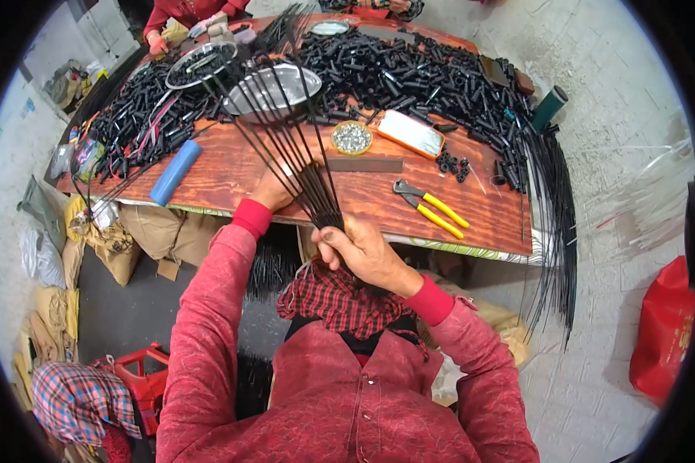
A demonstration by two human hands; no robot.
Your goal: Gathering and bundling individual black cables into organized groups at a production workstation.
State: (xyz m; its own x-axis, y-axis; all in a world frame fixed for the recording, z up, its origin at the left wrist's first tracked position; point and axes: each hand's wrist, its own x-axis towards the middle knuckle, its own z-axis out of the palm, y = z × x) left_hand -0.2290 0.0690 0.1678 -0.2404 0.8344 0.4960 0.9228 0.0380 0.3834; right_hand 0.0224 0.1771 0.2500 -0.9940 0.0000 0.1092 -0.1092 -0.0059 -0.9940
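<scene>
Right hand point(361, 248) clenched around black rods point(316, 194), left hand point(273, 187) behind them, grip not discernible, yellow dish point(353, 153) holding silver bits point(352, 138), far-left bowl point(201, 82) holding black pieces point(197, 68)

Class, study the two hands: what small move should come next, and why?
Perhaps the left hand should gather the thin black rods together: the right hand grips their near part in a tight bundle, yet they fan apart beyond it, and the left hand is close, partly behind them.

Rods point(322, 204) in R hand point(367, 253), ctr frame; pliers point(440, 207) on tbl point(232, 166), R of ctr; dish point(352, 154) + tray point(409, 149) upper ctr; roll point(175, 173) L of ctr; bag point(662, 336) far R.
</scene>
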